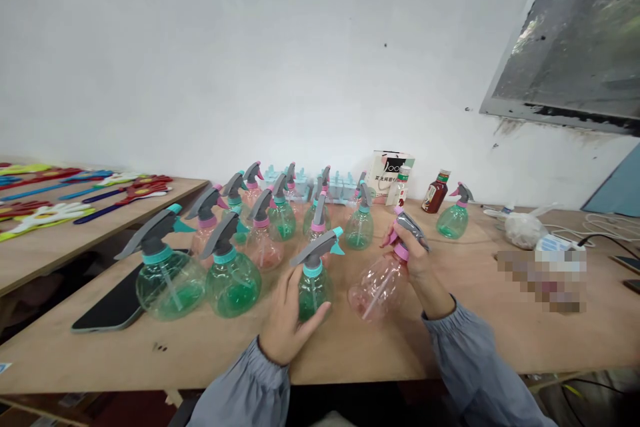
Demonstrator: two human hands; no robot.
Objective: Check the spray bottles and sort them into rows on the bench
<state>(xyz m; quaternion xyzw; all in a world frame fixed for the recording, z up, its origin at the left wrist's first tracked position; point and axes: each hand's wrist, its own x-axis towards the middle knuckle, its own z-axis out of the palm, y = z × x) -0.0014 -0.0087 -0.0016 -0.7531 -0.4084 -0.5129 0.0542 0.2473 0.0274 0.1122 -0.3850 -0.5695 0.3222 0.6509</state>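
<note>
Here we have our left hand (286,323) wrapped round the round belly of a green spray bottle (313,288), fingers curled on its far side and thumb pressed against the near right. It stands upright on the plywood table (480,320), near the front edge at the middle. Our right hand (417,260) is closed round the neck and pink collar of a pink spray bottle (380,288), just right of the green one. This bottle leans, with its grey trigger head up and far and its body down towards us. We cannot tell whether its base touches the wood.

Both bottles are clear tinted plastic, squat and bulbous. Each seems empty apart from a thin dip tube.

To the left and behind stands a cluster of bottles (233,280) of the same kind, green and pink, with grey triggers. A lone green bottle (454,219) stands far right, beside a small brown bottle (436,192) of dark liquid. A dark phone (113,307) lies flat at the near left.
</note>
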